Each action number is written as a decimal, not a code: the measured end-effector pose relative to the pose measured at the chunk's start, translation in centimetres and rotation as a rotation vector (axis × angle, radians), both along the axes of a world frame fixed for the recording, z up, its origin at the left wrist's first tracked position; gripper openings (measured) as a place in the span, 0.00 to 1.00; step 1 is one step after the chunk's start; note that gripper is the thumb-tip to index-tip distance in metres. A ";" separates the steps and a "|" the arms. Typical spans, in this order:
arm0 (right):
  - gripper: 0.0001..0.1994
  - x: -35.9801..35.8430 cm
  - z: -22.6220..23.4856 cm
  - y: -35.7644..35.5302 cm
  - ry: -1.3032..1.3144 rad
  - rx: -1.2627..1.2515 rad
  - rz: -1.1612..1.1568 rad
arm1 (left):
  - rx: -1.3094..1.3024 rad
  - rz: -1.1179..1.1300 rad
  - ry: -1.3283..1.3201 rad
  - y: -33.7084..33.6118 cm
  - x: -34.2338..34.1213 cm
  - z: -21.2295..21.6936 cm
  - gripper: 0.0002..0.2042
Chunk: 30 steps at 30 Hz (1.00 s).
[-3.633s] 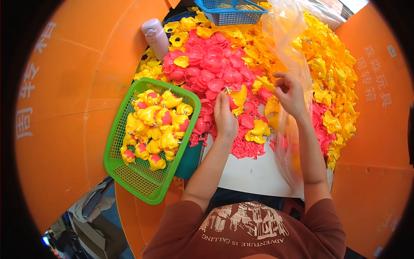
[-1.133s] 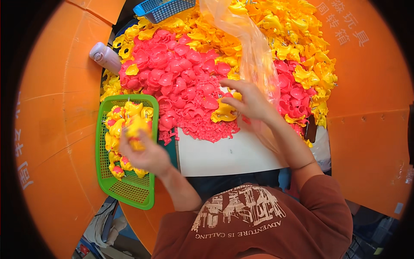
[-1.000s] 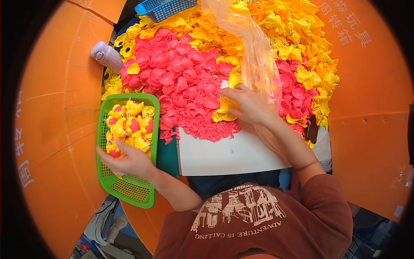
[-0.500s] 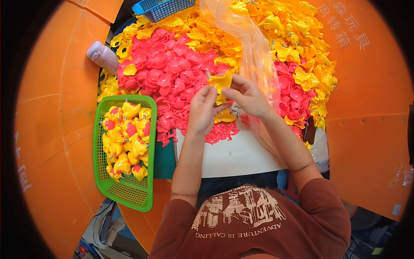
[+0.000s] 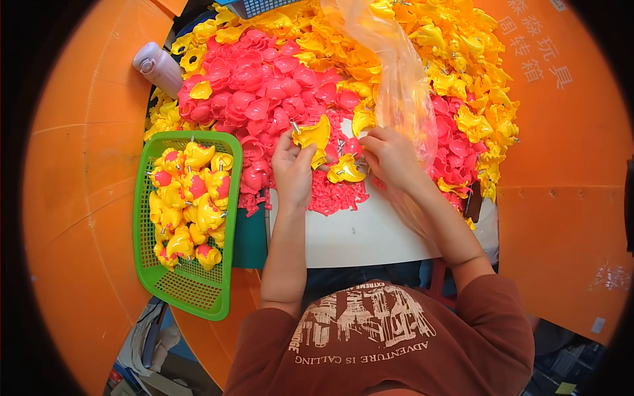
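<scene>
Green basket (image 5: 187, 297), lilac bottle (image 5: 157, 66), clear plastic bag (image 5: 403, 86).

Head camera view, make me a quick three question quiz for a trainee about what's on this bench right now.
1. True or false: the green basket holds only pink parts.
2. Multiple choice: the left hand grips A) a yellow duck-shaped shell, B) a pale bottle, C) a blue crate.
3. Fill in: the right hand rests beside a clear plastic ____.

Key:
1. False; it holds assembled yellow ducks with pink patches.
2. A.
3. Bag.
</scene>
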State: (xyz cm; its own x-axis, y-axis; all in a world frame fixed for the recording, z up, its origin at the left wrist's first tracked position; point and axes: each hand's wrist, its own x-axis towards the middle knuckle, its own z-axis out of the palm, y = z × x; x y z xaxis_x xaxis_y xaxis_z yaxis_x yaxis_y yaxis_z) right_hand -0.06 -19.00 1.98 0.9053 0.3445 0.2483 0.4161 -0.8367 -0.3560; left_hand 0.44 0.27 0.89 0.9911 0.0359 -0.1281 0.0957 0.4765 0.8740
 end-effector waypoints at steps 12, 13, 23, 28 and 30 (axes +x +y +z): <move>0.12 4.2 -1.1 2.0 0.370 -0.115 -0.211 | -0.127 -0.071 0.012 -0.2 0.1 -0.6 0.12; 0.12 4.3 -1.2 2.0 0.365 -0.115 -0.206 | -0.114 -0.047 0.017 -0.4 0.0 -0.8 0.12; 0.10 0.6 1.2 3.0 -0.624 0.276 0.362 | -0.433 -0.177 0.124 -0.6 -0.5 0.4 0.15; 0.09 -0.3 0.9 3.4 -0.416 0.547 0.317 | -0.360 -0.118 -0.039 -0.5 -0.1 -0.8 0.16; 0.09 0.1 1.4 3.5 -0.007 0.766 0.098 | -0.317 -0.117 -0.075 -0.9 -0.3 -0.9 0.16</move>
State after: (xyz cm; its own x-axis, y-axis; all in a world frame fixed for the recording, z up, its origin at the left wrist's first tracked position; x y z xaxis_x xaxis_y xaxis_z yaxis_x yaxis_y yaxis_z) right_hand 0.05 -15.45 3.40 0.8769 0.1527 0.4558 0.4803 -0.3172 -0.8177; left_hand 0.15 -0.59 0.01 0.9932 -0.1086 -0.0416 0.1071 0.7151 0.6908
